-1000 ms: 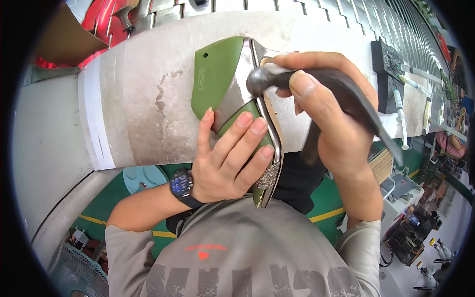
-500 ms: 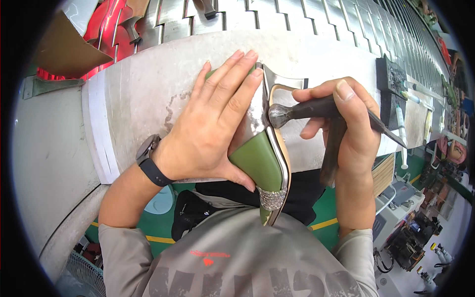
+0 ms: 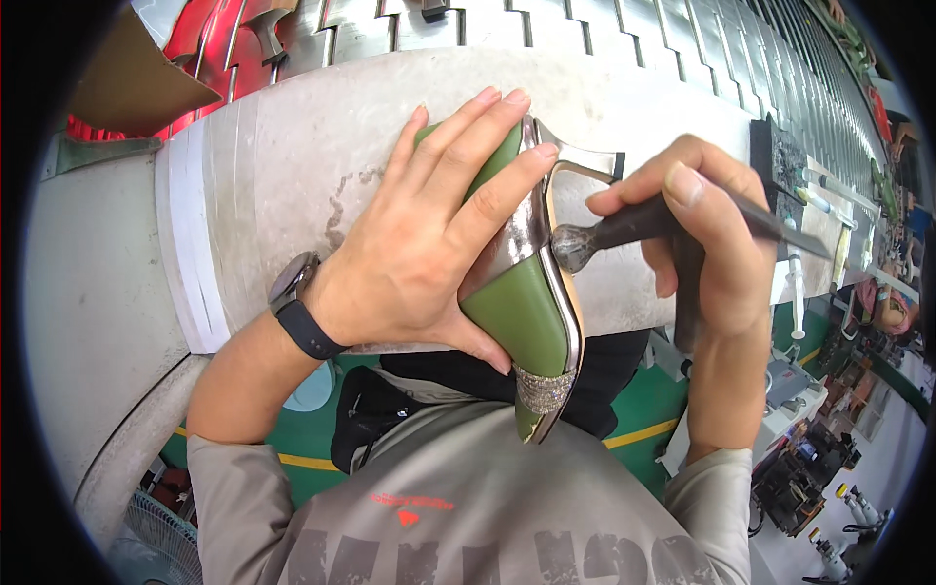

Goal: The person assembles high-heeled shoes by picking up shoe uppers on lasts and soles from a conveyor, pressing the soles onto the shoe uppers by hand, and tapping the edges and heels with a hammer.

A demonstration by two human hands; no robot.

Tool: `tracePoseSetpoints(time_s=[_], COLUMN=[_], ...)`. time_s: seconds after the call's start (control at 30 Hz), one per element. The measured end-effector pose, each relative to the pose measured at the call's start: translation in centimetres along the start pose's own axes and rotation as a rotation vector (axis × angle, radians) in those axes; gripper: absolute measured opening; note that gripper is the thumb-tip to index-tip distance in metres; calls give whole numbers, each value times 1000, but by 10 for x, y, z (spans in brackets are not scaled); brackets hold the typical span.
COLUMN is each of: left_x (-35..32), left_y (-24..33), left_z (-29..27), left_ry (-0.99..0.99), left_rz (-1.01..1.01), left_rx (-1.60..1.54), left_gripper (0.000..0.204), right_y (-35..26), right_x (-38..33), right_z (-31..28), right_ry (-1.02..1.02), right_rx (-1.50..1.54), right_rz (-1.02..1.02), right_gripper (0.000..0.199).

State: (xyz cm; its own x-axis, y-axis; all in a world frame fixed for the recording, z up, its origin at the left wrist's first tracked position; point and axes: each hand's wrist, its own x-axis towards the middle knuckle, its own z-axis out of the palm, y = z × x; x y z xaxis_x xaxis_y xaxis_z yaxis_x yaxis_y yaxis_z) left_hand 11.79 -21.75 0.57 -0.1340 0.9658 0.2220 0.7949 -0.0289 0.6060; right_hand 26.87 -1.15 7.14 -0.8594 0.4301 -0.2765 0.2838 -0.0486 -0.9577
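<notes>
A green high-heeled shoe (image 3: 526, 312) with a silver edge and a glittery toe band lies on its side on the grey curved work surface (image 3: 292, 166), toe toward me. My left hand (image 3: 439, 234) presses flat over it and holds it down. My right hand (image 3: 702, 224) grips a dark hammer (image 3: 624, 229) whose rounded metal head touches the shoe's silver edge near the middle. The hammer's handle runs off to the right behind my fingers.
Metal slats (image 3: 604, 24) run across the back. Red parts (image 3: 205, 29) and a brown cardboard sheet (image 3: 136, 88) lie at the upper left. A dark block (image 3: 780, 166) and pen-like tools (image 3: 819, 185) sit at the right end of the surface. Green floor with a yellow line (image 3: 643, 429) lies below.
My left hand turned from cradling the shoe palm-up to pressing on it palm-down. The shoe has settled on the surface, and the hammer came down to its silver edge.
</notes>
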Motion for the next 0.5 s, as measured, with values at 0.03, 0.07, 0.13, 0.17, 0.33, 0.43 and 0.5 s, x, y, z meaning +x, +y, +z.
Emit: tracePoseSetpoints(time_s=[0.03, 0.07, 0.13, 0.17, 0.33, 0.43, 0.5], left_x=[0, 0, -1, -1, -2, 13, 24], left_y=[1, 1, 1, 1, 13, 35, 51], left_z=[0, 1, 2, 3, -1, -3, 3], left_ry=[13, 26, 32, 42, 22, -78, -162], left_rz=[8, 17, 25, 26, 69, 215, 447], left_rx=[3, 7, 17, 23, 145, 260, 251], left_gripper=[147, 147, 147, 147, 149, 138, 117], right_y=[-4, -13, -23, -26, 3, 34, 48], right_x=[0, 2, 10, 11, -23, -56, -78], right_z=[2, 4, 4, 4, 8, 0, 2], right_ry=[-8, -38, -72, -111, 109, 223, 298], right_rx=[-87, -126, -165, -208, -33, 107, 97], right_rz=[-23, -30, -11, 13, -106, -120, -97], right_gripper=[40, 38, 36, 35, 33, 29, 26])
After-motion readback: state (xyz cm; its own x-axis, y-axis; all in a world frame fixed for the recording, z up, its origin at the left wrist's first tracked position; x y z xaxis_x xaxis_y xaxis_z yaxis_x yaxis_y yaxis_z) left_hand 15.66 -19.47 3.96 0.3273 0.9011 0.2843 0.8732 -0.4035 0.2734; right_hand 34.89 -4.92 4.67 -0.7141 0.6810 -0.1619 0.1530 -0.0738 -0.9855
